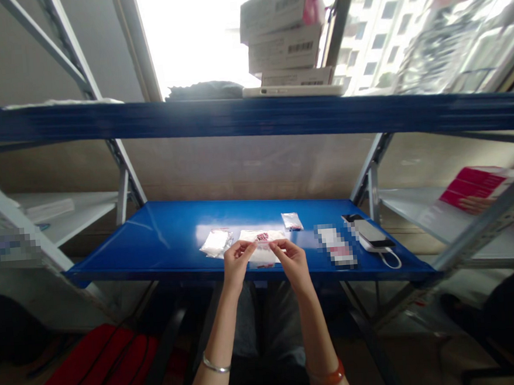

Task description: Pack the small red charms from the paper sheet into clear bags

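Note:
Both hands meet over the front edge of the blue shelf table, pinching the top corners of a small clear plastic bag (263, 258). My left hand (238, 264) grips its left corner between thumb and finger. At the right corner, my right hand (293, 261) does the same. Something reddish shows low in the bag, too small to name. Just behind it lies a white sheet or packet (247, 235), with small dark red pieces (262, 236) on it. Left of my hands rests a clear bag with white contents (216, 242). Farther back is another small white packet (292, 221).
To the right lie a blurred white packet (336, 245) and a phone (373, 232) on a white block with a cable. A blue beam (216, 116) crosses above, bearing stacked boxes (284, 44). At far right, another person's hand (473, 204) touches pink boxes (472, 184).

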Tool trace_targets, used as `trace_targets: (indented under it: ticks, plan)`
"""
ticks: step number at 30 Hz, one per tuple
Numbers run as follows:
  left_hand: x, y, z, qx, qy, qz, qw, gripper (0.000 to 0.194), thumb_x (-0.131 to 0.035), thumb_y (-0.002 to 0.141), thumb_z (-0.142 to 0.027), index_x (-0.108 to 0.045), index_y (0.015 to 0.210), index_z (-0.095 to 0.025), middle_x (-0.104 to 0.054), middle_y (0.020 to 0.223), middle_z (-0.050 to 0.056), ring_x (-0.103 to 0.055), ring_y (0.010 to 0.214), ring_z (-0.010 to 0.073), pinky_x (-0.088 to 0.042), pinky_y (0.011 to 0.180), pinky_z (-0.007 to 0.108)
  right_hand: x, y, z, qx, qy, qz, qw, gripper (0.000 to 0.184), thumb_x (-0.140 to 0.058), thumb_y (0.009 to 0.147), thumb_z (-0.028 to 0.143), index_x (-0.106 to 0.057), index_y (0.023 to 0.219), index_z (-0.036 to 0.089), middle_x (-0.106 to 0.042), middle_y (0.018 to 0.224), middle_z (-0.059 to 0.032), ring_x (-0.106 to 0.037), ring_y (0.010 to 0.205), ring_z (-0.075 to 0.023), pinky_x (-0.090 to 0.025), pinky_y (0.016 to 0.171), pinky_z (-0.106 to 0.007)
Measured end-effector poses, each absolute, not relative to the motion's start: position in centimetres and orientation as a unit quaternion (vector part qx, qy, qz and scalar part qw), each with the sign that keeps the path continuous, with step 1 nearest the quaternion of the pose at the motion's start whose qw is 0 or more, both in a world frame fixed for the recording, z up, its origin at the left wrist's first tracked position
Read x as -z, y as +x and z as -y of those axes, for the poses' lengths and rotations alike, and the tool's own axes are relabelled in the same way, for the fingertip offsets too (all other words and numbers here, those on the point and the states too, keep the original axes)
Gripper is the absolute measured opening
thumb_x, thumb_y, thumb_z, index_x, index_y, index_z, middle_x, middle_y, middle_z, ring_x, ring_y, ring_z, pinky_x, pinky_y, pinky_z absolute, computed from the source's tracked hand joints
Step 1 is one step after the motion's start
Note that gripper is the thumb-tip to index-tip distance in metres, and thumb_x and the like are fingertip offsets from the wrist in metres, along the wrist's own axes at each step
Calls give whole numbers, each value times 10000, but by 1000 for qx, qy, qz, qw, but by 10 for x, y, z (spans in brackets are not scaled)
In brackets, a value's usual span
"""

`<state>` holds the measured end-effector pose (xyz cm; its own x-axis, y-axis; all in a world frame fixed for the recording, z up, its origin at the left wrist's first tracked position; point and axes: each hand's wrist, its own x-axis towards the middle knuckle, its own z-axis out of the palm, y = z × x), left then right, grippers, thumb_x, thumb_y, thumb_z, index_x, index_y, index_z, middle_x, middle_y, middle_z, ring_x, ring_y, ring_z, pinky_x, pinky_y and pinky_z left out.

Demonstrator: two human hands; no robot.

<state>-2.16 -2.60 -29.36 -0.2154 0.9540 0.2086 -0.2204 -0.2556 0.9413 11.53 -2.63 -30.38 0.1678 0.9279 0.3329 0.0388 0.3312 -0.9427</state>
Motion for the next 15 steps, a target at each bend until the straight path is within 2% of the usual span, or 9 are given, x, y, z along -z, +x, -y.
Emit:
trace_targets:
  ticks: [11, 15]
  plan:
    - [296, -26, 24, -654, 450, -429, 430, 217, -757, 605, -342, -674, 637, -144, -583, 569, -5, -472, 551, 103, -328, 509, 205, 297, 113, 33, -356, -425, 588, 589, 255, -639, 740, 438, -669, 785, 189, -633, 824, -45, -564, 768, -169, -404, 603, -245]
    - [297, -25, 25, -653, 457, -430, 424, 205, -751, 615, -334, -679, 637, -142, -604, 582, -1, -495, 567, 109, -341, 539, 213, 297, 112, 33, -345, -428, 591, 590, 268, -620, 753, 446, -669, 772, 184, -630, 806, -55, -564, 764, -177, -416, 600, -252]
